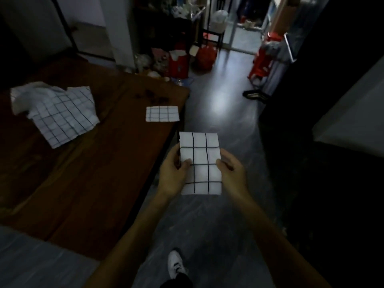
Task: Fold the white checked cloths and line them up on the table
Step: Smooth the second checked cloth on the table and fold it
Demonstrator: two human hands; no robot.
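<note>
A white sneaker (176, 263) stands on the grey floor (207, 225) at the bottom of the view, below the person's two forearms. Above it, both hands hold a folded white checked cloth (200, 163) in the air, just off the near right edge of the table and not touching it. The left hand (173, 175) clasps the cloth's left edge, thumb lying on its top face and fingers curled behind. The right hand (230, 171) pinches the right edge in the same way, thumb on top. The cloth is a tidy upright rectangle, its long side running away from the person.

To the left stretches the dark wooden table (87, 173). Beyond the hands, near the table's far right corner, a second folded cloth (162, 114) lies flat, well apart from the held one. Farther left, a crumpled unfolded checked cloth (60, 113) is spread loosely on the tabletop, part of it bunched up.

Past the table's far end, red bags (178, 63) and other clutter crowd the floor against a wall. On the right stand a red plastic stool (262, 63) and, just before it, a dark slipper (254, 94); the scene there is dim.
</note>
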